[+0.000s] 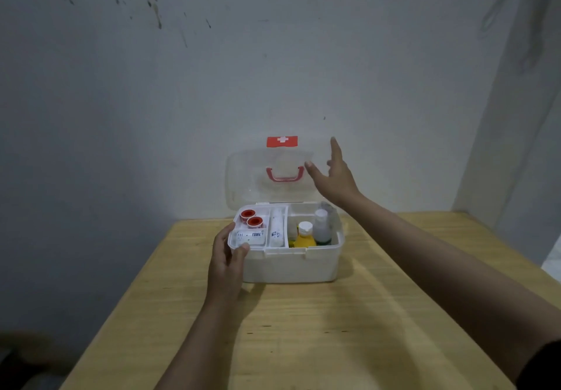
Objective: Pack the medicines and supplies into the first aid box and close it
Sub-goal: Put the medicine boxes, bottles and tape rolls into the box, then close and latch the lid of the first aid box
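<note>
White first aid box (291, 263) sits on a light wooden table (303, 329), toward the far edge near the wall (212, 70), lid (270, 180) open and standing upright against the wall. Lid is clear plastic with a red carry handle (284, 174) and a red latch with a white cross (282, 141) at its top edge. Inside, a white divided tray (267, 245) covers the left part: two red-rimmed tape rolls (251, 218) in the far-left compartment, a flat white packet with blue print (250, 237) in the near-left one, a white bandage roll (276, 227) lying in the narrow middle slot. Right part of the box is deeper and holds a yellow bottle with a white cap (304, 235) and a translucent bottle (321, 227) standing just beside it, something green at its base, cannot tell what. Left hand (227, 260) grips the near-left corner of the box, thumb on the tray rim, fingers along the left side. Right hand (335, 174) is raised beside the lid's right edge, fingers spread wide, index pointing up, holding nothing; thumb tip looks close to the lid, contact cannot be told
</note>
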